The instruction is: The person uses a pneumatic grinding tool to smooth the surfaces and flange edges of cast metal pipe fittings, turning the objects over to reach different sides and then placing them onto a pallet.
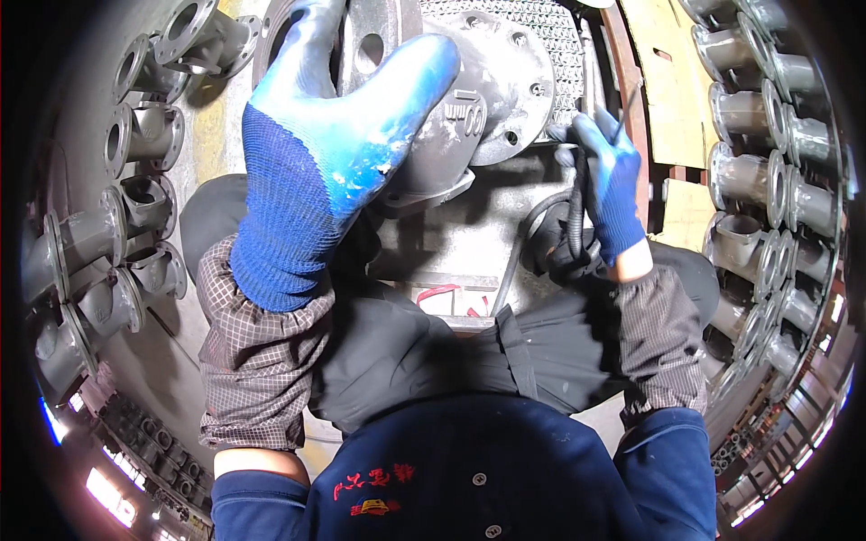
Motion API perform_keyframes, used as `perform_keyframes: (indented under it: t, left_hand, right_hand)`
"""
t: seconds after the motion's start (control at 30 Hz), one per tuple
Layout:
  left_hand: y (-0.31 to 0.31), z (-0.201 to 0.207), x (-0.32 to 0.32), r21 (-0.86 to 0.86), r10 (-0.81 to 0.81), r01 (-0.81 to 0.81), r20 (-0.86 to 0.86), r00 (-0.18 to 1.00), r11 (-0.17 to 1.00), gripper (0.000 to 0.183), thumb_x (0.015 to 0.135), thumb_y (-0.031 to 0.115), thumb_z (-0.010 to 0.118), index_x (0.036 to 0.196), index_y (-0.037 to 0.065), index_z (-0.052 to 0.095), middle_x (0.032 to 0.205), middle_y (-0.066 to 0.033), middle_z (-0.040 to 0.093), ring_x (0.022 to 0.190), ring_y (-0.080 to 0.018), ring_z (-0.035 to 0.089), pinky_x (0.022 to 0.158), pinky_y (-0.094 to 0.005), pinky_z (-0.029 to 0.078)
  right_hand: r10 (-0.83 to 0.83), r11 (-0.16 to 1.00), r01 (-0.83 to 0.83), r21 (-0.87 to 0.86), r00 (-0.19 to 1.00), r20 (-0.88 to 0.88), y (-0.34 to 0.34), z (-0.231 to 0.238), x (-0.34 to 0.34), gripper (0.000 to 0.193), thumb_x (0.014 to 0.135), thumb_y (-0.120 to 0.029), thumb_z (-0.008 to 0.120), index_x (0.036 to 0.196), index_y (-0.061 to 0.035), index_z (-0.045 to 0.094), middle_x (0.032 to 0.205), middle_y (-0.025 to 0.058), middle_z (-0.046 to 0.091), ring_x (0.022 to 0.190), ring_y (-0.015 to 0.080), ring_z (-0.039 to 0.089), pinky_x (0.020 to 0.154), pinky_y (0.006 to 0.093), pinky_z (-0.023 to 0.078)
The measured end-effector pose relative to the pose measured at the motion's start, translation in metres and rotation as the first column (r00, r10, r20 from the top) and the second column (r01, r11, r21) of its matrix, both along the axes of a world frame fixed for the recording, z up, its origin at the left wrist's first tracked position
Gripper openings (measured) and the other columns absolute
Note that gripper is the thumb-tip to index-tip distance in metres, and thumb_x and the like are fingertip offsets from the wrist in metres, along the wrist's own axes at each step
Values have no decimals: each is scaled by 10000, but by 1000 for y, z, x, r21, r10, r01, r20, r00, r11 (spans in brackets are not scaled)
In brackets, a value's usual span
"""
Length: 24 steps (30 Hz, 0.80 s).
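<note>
Grey flanged casting [478, 99] sits straight ahead of you on the table [469, 234], under your left hand [334, 153]; that grip is clamped over its neck. Right of that grip, your right hand [609, 176] is closed around a black hose [575, 216] and thin tool. Rows of flanged fittings [758, 171] flank both hands, well apart.

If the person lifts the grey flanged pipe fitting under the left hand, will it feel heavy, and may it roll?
The flanged pipe fitting looks like thick cast metal, so it is probably heavy and stiff. Its wide round flange with bolt holes might let it roll or tip when released. The surface seems rough and dull, so the gloved left hand likely grips it without slipping.
</note>
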<state>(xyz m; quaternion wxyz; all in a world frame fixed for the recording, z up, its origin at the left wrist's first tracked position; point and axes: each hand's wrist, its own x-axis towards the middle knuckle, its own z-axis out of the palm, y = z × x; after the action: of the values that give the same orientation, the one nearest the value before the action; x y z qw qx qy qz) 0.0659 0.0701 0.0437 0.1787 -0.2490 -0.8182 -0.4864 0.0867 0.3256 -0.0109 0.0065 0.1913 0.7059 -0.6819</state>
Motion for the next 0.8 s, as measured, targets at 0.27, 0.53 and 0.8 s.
perform_keyframes:
  t: [0.27, 0.53, 0.8]
  left_hand:
    - [10, -2, -11, -152, 16, -53, -238, 971, 987, 414, 773, 11, 665, 1170, 101, 589, 1320, -238, 427, 1154, -267, 508, 954, -319, 419]
    - [18, 18, 1, -113, 233, -237, -41, 971, 965, 259, 752, 1, 650, 976, 130, 647, 1258, -279, 476, 1107, -362, 541, 868, -323, 477]
    - [5, 2, 1, -386, 142, -320, -422, 895, 865, 295, 827, 20, 596, 1118, -10, 550, 1298, -256, 450, 1158, -353, 503, 931, -343, 431]
  right_hand:
    - [78, 973, -9, -230, 953, 293, -35, 16, 75, 419, 893, -92, 505, 1279, 53, 432, 805, 97, 611, 608, 98, 577, 480, 194, 429]
    - [52, 950, 18, -311, 975, 215, -49, -4, 79, 388, 874, -55, 506, 1252, 28, 467, 804, 32, 526, 659, 119, 598, 465, 202, 445]
    - [74, 942, -74, -328, 997, -11, -55, 42, 60, 406, 891, -72, 520, 1276, 32, 441, 883, 48, 581, 699, 95, 580, 517, 196, 444]
